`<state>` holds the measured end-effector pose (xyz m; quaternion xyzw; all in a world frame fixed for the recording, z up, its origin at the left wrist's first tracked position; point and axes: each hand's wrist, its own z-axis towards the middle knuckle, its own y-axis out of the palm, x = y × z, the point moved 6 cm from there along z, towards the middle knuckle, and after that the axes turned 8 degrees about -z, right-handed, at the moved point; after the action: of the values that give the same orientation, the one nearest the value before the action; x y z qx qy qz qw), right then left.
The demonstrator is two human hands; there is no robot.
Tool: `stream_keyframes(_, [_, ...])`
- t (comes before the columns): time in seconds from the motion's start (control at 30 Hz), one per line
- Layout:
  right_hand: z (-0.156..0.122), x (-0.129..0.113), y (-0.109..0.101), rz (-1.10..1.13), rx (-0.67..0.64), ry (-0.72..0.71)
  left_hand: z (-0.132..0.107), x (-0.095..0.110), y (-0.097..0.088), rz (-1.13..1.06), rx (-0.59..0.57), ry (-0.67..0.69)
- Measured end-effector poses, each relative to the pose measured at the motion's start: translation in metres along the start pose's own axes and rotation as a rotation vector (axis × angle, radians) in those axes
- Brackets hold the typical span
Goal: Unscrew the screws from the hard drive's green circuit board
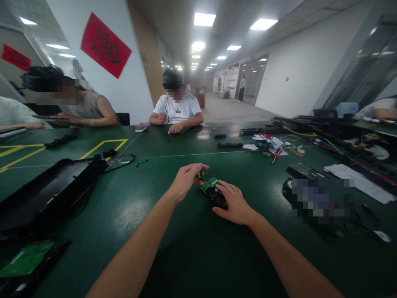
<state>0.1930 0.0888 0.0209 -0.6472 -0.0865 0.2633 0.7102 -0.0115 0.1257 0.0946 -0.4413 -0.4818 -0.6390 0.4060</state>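
In the head view, a small black device (pixel 214 195) with a green circuit board (pixel 210 183) at its far end lies on the green table (pixel 173 265). My right hand (pixel 232 203) grips the device from its right side, fingers over the top and thumb at the near edge. At the far left corner of the board, my left hand (pixel 185 181) is closed around a small yellow-and-black tool (pixel 199 175), which looks like a stubby screwdriver. The fingers hide most of that tool, and its tip cannot be made out.
A long black casing (pixel 46 194) lies at left, with another green circuit board (pixel 27 260) nearer. To the right are a black unit (pixel 305 169), white paper (pixel 359 180), a red-handled screwdriver (pixel 275 156) and wiring. Across the table sits a co-worker (pixel 178 109).
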Motion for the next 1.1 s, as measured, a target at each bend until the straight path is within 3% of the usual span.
stream_keyframes(0.4, [-0.001,-0.001,0.002,-0.034,0.052,-0.035,0.0,0.007,-0.001,0.059,0.011,0.07])
stream_keyframes(0.6, [0.002,-0.005,0.001,-0.046,0.057,-0.001,0.002,0.004,-0.008,0.067,0.098,0.16])
stream_keyframes(0.87, [0.004,-0.003,0.001,-0.039,0.057,-0.007,0.002,0.002,-0.003,0.071,0.051,0.139])
stream_keyframes(1.1, [0.005,0.0,0.007,-0.052,0.059,-0.004,0.002,0.001,-0.005,0.065,0.109,0.172])
